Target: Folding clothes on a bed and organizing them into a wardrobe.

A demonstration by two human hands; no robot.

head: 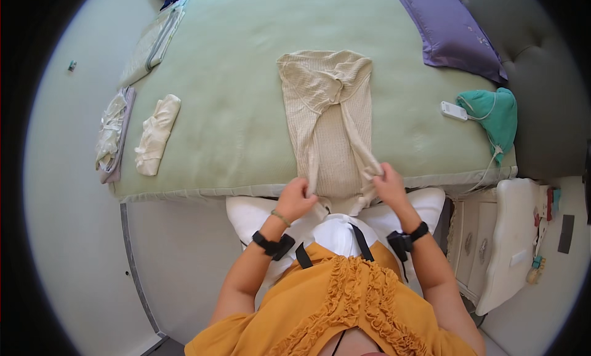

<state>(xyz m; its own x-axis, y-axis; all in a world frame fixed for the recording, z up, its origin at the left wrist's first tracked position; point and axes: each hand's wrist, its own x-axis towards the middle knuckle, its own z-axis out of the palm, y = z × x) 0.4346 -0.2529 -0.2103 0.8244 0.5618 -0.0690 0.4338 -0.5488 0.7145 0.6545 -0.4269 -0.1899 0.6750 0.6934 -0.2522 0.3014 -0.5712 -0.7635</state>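
A beige ribbed knit top [334,139] lies on the pale green bed cover [221,97], its sleeves folded inward and pointing towards me. My left hand [296,199] grips the end of one sleeve at the bed's near edge. In my right hand [390,185] is the other sleeve, bunched near its cuff. The top's lower end hangs over the edge of the bed, close to my body. Both my wrists wear black straps with small devices.
Folded cream clothing [158,134] and a stack of folded garments [113,134] lie at the left. A purple pillow [455,32], a teal cloth item [494,116] with a white corded controller [454,111] lie right. A nightstand [475,240] stands lower right.
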